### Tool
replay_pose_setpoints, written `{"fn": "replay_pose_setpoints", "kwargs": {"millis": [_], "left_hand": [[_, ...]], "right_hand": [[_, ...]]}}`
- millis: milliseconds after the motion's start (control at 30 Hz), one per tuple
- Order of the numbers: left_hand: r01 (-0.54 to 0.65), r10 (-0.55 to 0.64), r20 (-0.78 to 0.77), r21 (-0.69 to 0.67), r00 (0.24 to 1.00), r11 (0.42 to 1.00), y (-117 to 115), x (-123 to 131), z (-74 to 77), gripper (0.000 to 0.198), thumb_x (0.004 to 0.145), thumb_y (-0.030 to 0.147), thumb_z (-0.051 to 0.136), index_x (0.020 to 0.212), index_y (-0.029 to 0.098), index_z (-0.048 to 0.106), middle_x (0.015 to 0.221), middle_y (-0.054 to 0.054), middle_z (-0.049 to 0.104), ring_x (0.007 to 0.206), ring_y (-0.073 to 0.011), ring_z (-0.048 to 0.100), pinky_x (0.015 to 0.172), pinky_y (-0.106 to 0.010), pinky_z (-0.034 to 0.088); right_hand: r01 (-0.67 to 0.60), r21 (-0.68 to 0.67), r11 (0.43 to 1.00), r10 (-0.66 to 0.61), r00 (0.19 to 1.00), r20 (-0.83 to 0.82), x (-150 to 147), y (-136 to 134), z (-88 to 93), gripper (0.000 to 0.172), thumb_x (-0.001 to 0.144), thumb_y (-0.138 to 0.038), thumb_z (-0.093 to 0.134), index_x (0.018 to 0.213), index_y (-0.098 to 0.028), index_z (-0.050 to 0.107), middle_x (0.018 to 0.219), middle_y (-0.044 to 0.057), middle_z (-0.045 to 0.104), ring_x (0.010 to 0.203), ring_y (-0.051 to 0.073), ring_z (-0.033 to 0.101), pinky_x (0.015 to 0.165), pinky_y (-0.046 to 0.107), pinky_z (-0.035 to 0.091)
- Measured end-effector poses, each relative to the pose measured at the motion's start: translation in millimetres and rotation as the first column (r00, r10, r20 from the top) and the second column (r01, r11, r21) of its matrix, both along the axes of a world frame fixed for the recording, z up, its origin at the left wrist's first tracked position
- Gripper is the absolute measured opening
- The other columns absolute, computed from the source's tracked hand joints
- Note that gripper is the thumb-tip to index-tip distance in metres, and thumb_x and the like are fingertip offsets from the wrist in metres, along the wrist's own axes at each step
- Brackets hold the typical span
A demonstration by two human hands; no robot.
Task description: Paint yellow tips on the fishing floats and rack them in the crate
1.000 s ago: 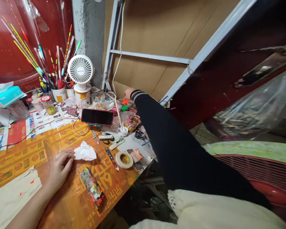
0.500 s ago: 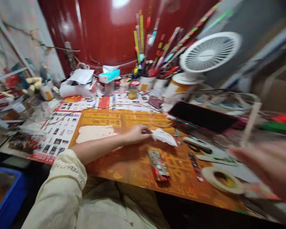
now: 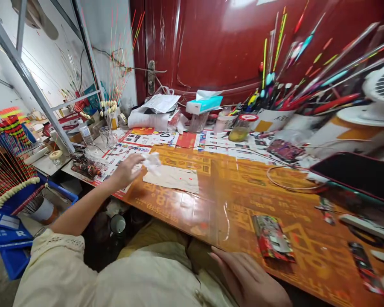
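Two hands I am watching from my far view: the left hand (image 3: 126,170) pinches with narrow fingers a crumpled tissue (image 3: 152,163) just above a cream cloth (image 3: 171,179), and the right hand (image 3: 249,279), fingers wide, lies at the orange tabletop (image 3: 192,204) edge near a paint-spattered block (image 3: 271,238).

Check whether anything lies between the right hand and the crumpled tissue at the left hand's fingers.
Only a flat beige cloth with red flecks lies on the orange tabletop between the right hand and the crumpled white tissue; nothing upright stands in the way.

Glossy table cover (image 3: 192,209) (smooth, almost wet-looking), matt cloth (image 3: 171,179), crumpled paper tissue (image 3: 152,163).
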State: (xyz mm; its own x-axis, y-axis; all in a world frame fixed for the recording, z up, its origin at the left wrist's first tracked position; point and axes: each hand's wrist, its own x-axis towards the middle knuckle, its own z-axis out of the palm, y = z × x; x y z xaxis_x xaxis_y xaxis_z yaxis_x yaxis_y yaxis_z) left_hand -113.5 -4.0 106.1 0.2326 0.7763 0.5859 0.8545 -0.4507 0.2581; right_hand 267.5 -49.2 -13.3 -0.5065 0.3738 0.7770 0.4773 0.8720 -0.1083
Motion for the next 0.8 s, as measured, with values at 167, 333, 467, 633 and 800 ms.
{"fn": "replay_pose_setpoints", "kwargs": {"millis": [167, 333, 467, 633, 800], "left_hand": [[-0.501, 0.497, -0.076, -0.053, 0.864, 0.864, -17.4, -113.8, 24.2, 0.031, 0.091, 0.024, 0.053, 0.119, 0.014, 0.063, 0.127, -0.011, 0.063, 0.117, -0.0204, 0.060, 0.107, -0.034, 0.048], [-0.717, 0.714, -0.081, -0.152, 0.695, 0.681, -14.1, -188.7, 28.3, 0.039, 0.091, 0.027, 0.052, 0.125, 0.010, 0.064, 0.128, -0.015, 0.065, 0.108, -0.0222, 0.064, 0.100, -0.032, 0.050], [-0.758, 0.749, -0.133, -0.198, 0.649, 0.622, -5.0, -214.1, 18.1, 0.036, 0.090, 0.027, 0.054, 0.119, 0.012, 0.069, 0.119, -0.013, 0.071, 0.106, -0.0251, 0.066, 0.096, -0.032, 0.050], [-0.781, 0.750, -0.218, -0.160, 0.625, 0.604, -0.5, -211.5, 12.7, 0.029, 0.095, 0.028, 0.050, 0.100, 0.014, 0.074, 0.107, -0.014, 0.073, 0.108, -0.0277, 0.065, 0.101, -0.036, 0.047], [-0.774, 0.723, -0.289, -0.131, 0.628, 0.619, -3.9, -196.5, 15.3, 0.033, 0.097, 0.041, 0.059, 0.112, 0.013, 0.066, 0.116, -0.011, 0.067, 0.110, -0.0229, 0.063, 0.100, -0.043, 0.051]], "right_hand": [[-0.040, 0.011, 0.999, 0.040, 0.999, -0.006, -20.3, 1.9, -1.2, 0.026, 0.103, -0.032, 0.047, 0.098, -0.017, 0.068, 0.085, 0.003, 0.073, 0.073, 0.013, 0.068, 0.075, 0.027, 0.052], [-0.008, -0.014, 1.000, 0.009, 0.999, 0.050, -9.5, 0.4, -10.8, 0.029, 0.103, -0.036, 0.046, 0.100, -0.017, 0.068, 0.089, 0.003, 0.074, 0.076, 0.015, 0.070, 0.076, 0.027, 0.054], [0.009, -0.045, 0.999, -0.004, 0.995, 0.096, 3.4, -3.3, -12.3, 0.032, 0.103, -0.040, 0.044, 0.099, -0.018, 0.068, 0.089, 0.003, 0.074, 0.076, 0.014, 0.071, 0.072, 0.026, 0.056], [0.002, -0.046, 0.999, 0.003, 0.994, 0.111, 8.9, -3.6, -11.3, 0.034, 0.103, -0.042, 0.045, 0.096, -0.018, 0.068, 0.086, 0.003, 0.074, 0.071, 0.014, 0.070, 0.070, 0.024, 0.057], [-0.007, -0.062, 0.998, 0.013, 0.994, 0.105, 2.1, -1.4, -19.9, 0.036, 0.103, -0.043, 0.044, 0.095, -0.018, 0.070, 0.086, 0.003, 0.074, 0.072, 0.014, 0.071, 0.070, 0.024, 0.057]]}}
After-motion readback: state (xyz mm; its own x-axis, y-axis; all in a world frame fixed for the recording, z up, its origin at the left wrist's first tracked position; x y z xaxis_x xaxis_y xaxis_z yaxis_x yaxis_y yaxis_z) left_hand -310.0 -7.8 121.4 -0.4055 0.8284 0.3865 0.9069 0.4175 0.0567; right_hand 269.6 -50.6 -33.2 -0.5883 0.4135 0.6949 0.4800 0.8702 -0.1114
